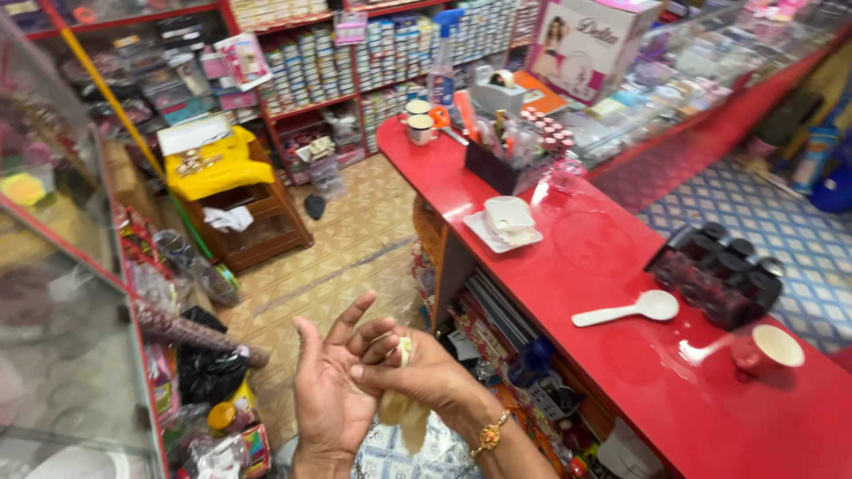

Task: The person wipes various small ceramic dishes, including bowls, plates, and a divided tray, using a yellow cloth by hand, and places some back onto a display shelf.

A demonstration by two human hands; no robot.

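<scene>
My left hand is held palm up in front of me, low in the head view, fingers spread. My right hand lies across it, fingers pinched on a small pale yellowish lump that presses into the left palm. More of the pale stuff hangs blurred below the hands. A gold bracelet circles my right wrist. Both hands hover left of the red counter, above the tiled floor.
On the counter lie a white ladle, a red cup, a black tray of dark cups, a white dish stack and a black organiser. Glass case at left, stocked shelves behind, a wooden stand with yellow cloth.
</scene>
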